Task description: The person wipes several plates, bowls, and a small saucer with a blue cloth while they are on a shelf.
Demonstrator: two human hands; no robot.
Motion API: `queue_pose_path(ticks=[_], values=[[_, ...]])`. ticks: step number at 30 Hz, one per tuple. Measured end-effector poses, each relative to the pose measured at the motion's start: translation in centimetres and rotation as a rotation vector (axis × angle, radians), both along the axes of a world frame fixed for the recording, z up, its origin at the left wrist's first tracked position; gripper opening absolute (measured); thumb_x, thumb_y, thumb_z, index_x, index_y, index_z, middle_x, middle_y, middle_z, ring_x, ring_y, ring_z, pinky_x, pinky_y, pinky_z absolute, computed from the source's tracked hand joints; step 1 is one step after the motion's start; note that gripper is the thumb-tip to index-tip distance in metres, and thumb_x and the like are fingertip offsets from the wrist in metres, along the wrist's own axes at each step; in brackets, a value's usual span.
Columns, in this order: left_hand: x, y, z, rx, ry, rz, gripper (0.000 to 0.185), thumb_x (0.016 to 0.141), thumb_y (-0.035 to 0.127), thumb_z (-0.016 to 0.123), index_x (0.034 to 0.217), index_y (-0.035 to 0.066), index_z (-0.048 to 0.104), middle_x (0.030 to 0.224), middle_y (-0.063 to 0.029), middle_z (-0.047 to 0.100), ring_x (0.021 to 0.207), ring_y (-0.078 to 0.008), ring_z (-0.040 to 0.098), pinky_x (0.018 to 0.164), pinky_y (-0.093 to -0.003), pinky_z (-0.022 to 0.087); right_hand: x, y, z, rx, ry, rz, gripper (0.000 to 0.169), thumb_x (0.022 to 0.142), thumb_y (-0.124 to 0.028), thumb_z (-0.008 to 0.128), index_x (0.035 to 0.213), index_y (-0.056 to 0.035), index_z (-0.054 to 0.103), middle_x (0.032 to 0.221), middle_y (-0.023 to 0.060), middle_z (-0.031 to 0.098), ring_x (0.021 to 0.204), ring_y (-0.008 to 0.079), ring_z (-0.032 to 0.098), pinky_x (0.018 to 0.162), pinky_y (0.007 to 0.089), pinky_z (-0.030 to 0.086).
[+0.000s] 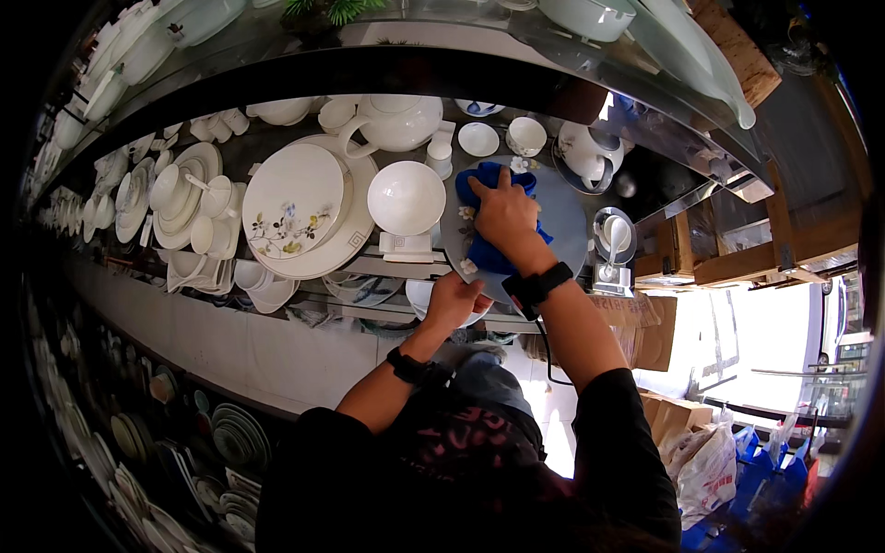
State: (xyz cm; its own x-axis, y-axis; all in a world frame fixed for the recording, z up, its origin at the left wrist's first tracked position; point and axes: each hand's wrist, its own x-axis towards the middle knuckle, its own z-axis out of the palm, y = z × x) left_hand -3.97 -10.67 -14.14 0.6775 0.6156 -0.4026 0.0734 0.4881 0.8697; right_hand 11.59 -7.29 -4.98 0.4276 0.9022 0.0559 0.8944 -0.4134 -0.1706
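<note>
A large grey-blue plate [563, 221] with white flower decoration lies in front of me at the shelf's edge. My right hand [508, 218] presses a crumpled blue cloth [489, 254] against its face, fingers spread over the fabric. With my left hand [453, 302] I grip the plate's near rim, thumb on top; the fingers are partly hidden beneath. Left of the plate stands a white bowl [406, 198] above a small white rectangular dish [406, 247]. Further left, a floral white plate [297, 200] rests on a larger rimmed plate [363, 238].
Behind stand a white teapot [401, 121], small cups [527, 135] and a second teapot [584, 152]. A spoon [615, 242] sits in a small bowl at right. An upper glass shelf [442, 34] overhangs the display. Cardboard boxes [657, 332] and a plastic bag [709, 463] are at lower right.
</note>
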Motion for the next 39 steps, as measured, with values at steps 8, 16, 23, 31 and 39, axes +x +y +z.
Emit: queue_pose_path(ticks=[8, 16, 23, 31, 39], values=[[0.7, -0.4, -0.1, 0.023, 0.07, 0.074, 0.01, 0.092, 0.005, 0.057, 0.09, -0.005, 0.061, 0.072, -0.0115, 0.067, 0.058, -0.0162, 0.064, 0.052, -0.0287, 0.053, -2.6, -1.8, 0.2, -0.18, -0.063, 0.274, 0.064, 0.068, -0.015, 0.072, 0.129, -0.0289, 0.06, 0.115, 0.0135, 0.05, 0.091, 0.0301, 0.061, 0.071, 0.0401, 0.055], [0.4, -0.1, 3.2, 0.151, 0.135, 0.056, 0.011, 0.09, 0.003, 0.059, 0.081, -0.003, 0.061, 0.066, -0.0087, 0.064, 0.055, -0.0136, 0.059, 0.048, -0.0291, 0.045, -3.7, -7.2, 3.5, -0.256, -0.006, 0.447, 0.075, 0.056, -0.023, 0.082, 0.127, -0.0283, 0.061, 0.116, 0.0116, 0.049, 0.089, 0.0283, 0.06, 0.067, 0.0398, 0.055], [0.5, -0.4, 0.9, 0.105, 0.09, 0.11, 0.012, 0.092, 0.003, 0.058, 0.083, -0.005, 0.059, 0.067, -0.0105, 0.066, 0.057, -0.0153, 0.064, 0.051, -0.0282, 0.049, -3.0, -2.5, 0.4, -0.143, -0.173, 0.26, 0.053, 0.073, -0.018, 0.071, 0.124, -0.0236, 0.062, 0.119, 0.0133, 0.049, 0.09, 0.0303, 0.061, 0.068, 0.0386, 0.056], [0.7, -0.5, -0.8, 0.086, 0.015, 0.113, 0.015, 0.09, 0.007, 0.062, 0.089, -0.008, 0.061, 0.073, -0.0153, 0.069, 0.058, -0.0177, 0.068, 0.055, -0.0288, 0.057, -1.0, -0.6, 0.2, -0.141, -0.149, 0.304, 0.043, 0.077, -0.018, 0.067, 0.119, -0.0268, 0.066, 0.116, 0.0139, 0.051, 0.089, 0.0303, 0.062, 0.068, 0.0381, 0.056], [0.7, -0.4, 0.7, 0.045, 0.057, 0.085, 0.013, 0.089, 0.007, 0.063, 0.094, -0.005, 0.065, 0.079, -0.0119, 0.07, 0.065, -0.0172, 0.069, 0.056, -0.0268, 0.056, -3.2, -7.7, 3.1, -0.214, -0.001, 0.415, 0.051, 0.066, -0.017, 0.075, 0.115, -0.0308, 0.069, 0.112, 0.0082, 0.052, 0.089, 0.0278, 0.062, 0.072, 0.0385, 0.055]])
